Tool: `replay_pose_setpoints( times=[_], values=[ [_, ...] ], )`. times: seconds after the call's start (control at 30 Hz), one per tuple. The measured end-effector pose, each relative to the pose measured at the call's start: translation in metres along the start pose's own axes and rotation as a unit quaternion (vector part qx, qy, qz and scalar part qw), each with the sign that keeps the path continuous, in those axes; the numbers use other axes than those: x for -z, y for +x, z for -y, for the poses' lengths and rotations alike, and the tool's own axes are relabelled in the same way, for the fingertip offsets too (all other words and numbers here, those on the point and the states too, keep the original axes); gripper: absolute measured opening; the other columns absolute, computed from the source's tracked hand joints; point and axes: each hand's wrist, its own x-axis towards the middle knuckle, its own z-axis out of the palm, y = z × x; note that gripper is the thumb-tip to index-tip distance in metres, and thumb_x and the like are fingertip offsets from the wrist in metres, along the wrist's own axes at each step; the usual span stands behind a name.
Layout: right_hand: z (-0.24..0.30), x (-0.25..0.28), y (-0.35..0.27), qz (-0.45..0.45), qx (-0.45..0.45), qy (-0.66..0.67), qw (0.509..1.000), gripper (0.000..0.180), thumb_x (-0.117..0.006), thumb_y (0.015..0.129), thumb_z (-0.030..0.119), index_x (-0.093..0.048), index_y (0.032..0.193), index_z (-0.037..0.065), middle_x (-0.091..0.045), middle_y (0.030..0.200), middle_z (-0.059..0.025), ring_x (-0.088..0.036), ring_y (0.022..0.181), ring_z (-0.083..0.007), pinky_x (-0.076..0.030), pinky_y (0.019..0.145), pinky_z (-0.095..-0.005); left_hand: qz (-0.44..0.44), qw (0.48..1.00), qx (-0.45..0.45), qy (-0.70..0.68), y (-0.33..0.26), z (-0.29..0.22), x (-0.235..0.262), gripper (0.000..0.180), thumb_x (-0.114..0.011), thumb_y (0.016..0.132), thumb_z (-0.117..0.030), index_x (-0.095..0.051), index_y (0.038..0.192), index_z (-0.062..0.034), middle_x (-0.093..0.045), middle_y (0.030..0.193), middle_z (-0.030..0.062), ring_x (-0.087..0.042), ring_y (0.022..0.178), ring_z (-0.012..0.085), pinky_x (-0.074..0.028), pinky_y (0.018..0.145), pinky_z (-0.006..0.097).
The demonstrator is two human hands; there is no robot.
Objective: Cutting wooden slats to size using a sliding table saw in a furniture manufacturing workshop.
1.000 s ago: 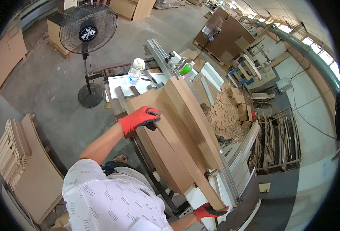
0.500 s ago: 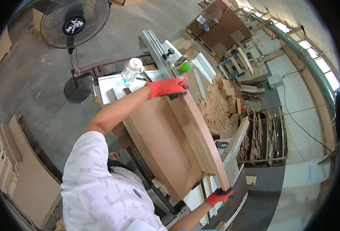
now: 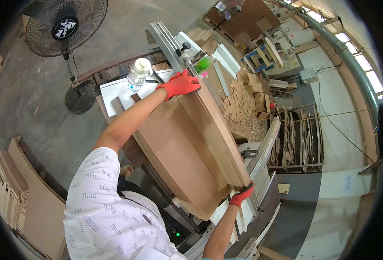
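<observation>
A bundle of long wooden boards [image 3: 217,136] stands on edge along the right side of a stack of wide brown panels [image 3: 174,145]. My left hand [image 3: 182,84], in a red glove with dark fingertips, is closed over the bundle's far end. At the near end, my right hand [image 3: 242,194] in a matching glove is closed around the boards' corner, its fingertips partly hidden. Next to my left hand, a clear bottle with a white cap [image 3: 138,74] stands on a white panel [image 3: 110,94].
A metal guide rail [image 3: 167,43] runs beyond the boards. To the right are wood offcuts [image 3: 239,108] and a metal rack of scrap strips [image 3: 295,138]. A pedestal fan [image 3: 65,28] stands at the far left, and curved panels [image 3: 39,186] lean at the left.
My right hand has moved up and inward, bringing the near end of the outer board in line with the bundle. My left hand has shifted slightly left. The whole view has moved a little.
</observation>
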Motion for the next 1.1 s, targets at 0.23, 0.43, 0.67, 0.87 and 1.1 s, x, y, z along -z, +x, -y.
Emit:
replay_pose_setpoints(
  times=[0.23,0.43,0.67,0.87,1.1],
  values=[
    [-0.019,0.003,0.0,-0.007,0.052,0.118,0.992,0.052,-0.049,0.097,0.051,-0.057,0.132,0.013,-0.065,0.112,-0.0081,-0.062,0.102,-0.026,-0.052,0.082,-0.0414,-0.059,0.94,-0.147,-0.303,0.027,0.033,-0.039,0.042,-0.04,0.104,-0.04,-0.066,0.116,-0.0094,-0.065,0.119,0.0113,-0.06,0.11,0.0236,-0.044,0.097,0.035],
    [-0.011,-0.003,0.003,0.044,0.145,0.035,0.988,0.052,-0.04,0.097,0.05,-0.067,0.111,0.007,-0.066,0.113,-0.0107,-0.062,0.106,-0.0316,-0.05,0.093,-0.0477,-0.134,0.927,-0.246,-0.251,0.023,0.014,-0.046,0.04,-0.034,0.106,-0.027,-0.066,0.093,-0.005,-0.068,0.079,0.0103,-0.068,0.081,0.0282,-0.05,0.079,0.035],
    [-0.012,-0.017,-0.007,-0.096,0.04,0.068,0.992,0.045,-0.046,0.094,0.047,-0.066,0.111,0.01,-0.067,0.11,-0.0116,-0.066,0.098,-0.0346,-0.057,0.075,-0.0482,-0.166,0.929,-0.228,-0.239,0.017,0.01,-0.05,0.035,-0.034,0.104,-0.02,-0.061,0.088,-0.0036,-0.066,0.079,0.0114,-0.067,0.077,0.0299,-0.051,0.074,0.036],
    [-0.001,-0.015,-0.014,-0.034,0.034,0.084,0.995,0.047,-0.044,0.098,0.051,-0.063,0.12,0.014,-0.066,0.121,-0.0126,-0.065,0.104,-0.0368,-0.057,0.081,-0.0501,-0.047,0.878,-0.259,-0.4,0.022,0.02,-0.029,0.033,-0.037,0.109,-0.031,-0.059,0.116,-0.0072,-0.068,0.104,0.0063,-0.064,0.096,0.0184,-0.048,0.091,0.033],
    [0.002,-0.016,-0.022,-0.02,0.054,0.043,0.997,0.045,-0.045,0.095,0.048,-0.065,0.116,0.014,-0.066,0.12,-0.0128,-0.064,0.108,-0.0365,-0.055,0.086,-0.0517,-0.179,0.812,-0.076,-0.551,-0.11,0.071,-0.007,0.035,-0.04,0.108,-0.022,-0.05,0.134,-0.0001,-0.06,0.124,0.0101,-0.056,0.117,0.0179,-0.04,0.105,0.032]
  ],
)
